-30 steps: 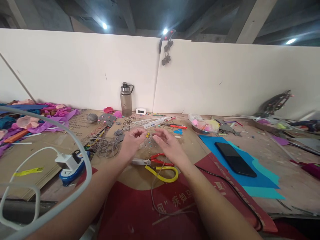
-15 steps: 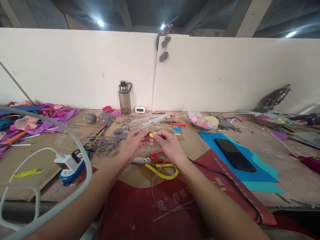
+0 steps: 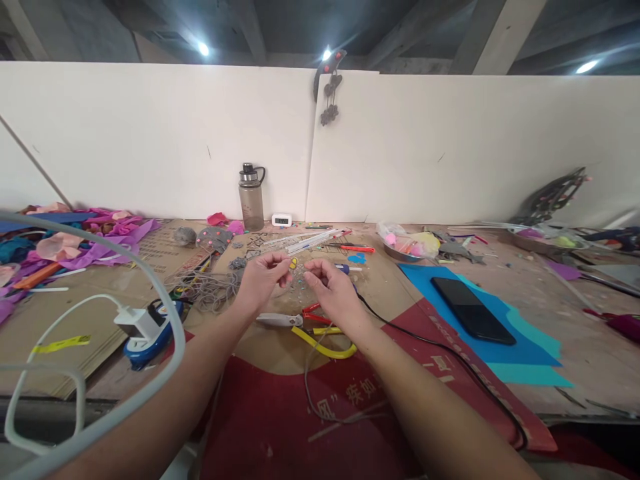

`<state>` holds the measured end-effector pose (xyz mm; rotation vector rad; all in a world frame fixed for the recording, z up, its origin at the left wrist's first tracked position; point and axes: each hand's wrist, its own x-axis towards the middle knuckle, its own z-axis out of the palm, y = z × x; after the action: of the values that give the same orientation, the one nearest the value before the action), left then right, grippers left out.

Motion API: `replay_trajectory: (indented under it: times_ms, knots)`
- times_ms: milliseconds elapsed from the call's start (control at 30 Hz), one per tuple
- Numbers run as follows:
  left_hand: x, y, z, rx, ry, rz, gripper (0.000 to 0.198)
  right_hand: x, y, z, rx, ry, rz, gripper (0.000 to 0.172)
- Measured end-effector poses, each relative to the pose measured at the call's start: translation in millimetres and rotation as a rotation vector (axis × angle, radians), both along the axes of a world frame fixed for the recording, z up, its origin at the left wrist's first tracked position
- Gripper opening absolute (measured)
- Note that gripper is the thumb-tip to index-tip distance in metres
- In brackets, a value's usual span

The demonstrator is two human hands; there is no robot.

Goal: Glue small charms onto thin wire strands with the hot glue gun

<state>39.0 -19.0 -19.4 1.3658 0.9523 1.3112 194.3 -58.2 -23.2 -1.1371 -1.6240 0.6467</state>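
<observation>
My left hand (image 3: pixel 263 283) is closed in a pinch on a small yellow piece (image 3: pixel 293 263) with a dark edge. My right hand (image 3: pixel 333 288) hovers just to the right of it, apart from the piece, with thumb and forefinger drawn together; anything between those fingertips is too small to make out. Under the hands lie pliers (image 3: pixel 280 320) with a pale grey head and red grips, and a yellow curved handle (image 3: pixel 336 350). A blue-handled tool (image 3: pixel 343 269) shows partly behind my right hand. Small bits are scattered on the cardboard (image 3: pixel 270 343) between the hands.
Tangled grey cord (image 3: pixel 213 290) lies left of my hands, near a power strip (image 3: pixel 150 347) with a white plug. A phone (image 3: pixel 473 310) rests on blue sheets (image 3: pixel 530 350) at right. A bottle (image 3: pixel 251 200) and small clock (image 3: pixel 281 220) stand by the white partition (image 3: pixel 150 140).
My right hand has let go of the yellow piece and moved slightly right. The piece stays in my left hand, which has shifted a little left. The blue-handled tool has come into sight.
</observation>
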Motion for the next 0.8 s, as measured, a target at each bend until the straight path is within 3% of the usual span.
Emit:
replay_trajectory:
  times_ms: [67, 200, 267, 333, 433, 500, 633, 800]
  knots:
    - [-6.9, 7.7, -0.6, 0.02, -0.006, 0.076, 0.023, -0.1, -1.1, 0.9, 0.041, -0.099, 0.051, 0.018]
    - [-18.6, 20.9, -1.4, -0.01, -0.149, 0.13, 0.024, 3.4, -3.2, 6.1, 0.08, -0.34, 0.293, 0.031]
    - [-22.0, 24.5, -1.2, -0.028, -0.215, 0.142, 0.024, 10.8, -2.1, 10.3, 0.083, -0.423, 0.304, 0.036]
    - [-23.9, 26.3, -0.9, -0.036, -0.265, 0.148, 0.025, 23.2, 1.5, 14.9, 0.06, -0.452, 0.164, 0.036]
    - [-25.3, 27.1, -0.6, -0.026, -0.299, 0.147, 0.025, 46.4, 9.9, 19.2, -0.015, -0.486, -0.219, 0.031]
    - [-26.0, 27.2, -0.2, -0.014, -0.311, 0.151, 0.025, 59.6, 15.9, 17.6, -0.087, -0.584, -0.393, 0.03]
    - [-26.2, 26.0, 2.5, 0.016, -0.346, 0.16, 0.025, 67.8, 26.3, 2.4, -0.245, -0.825, -0.407, 0.034]
    - [-23.9, 23.1, 5.0, 0.014, -0.34, 0.146, 0.026, 54.7, 33.4, -11.8, -0.371, -0.887, -0.395, 0.027]
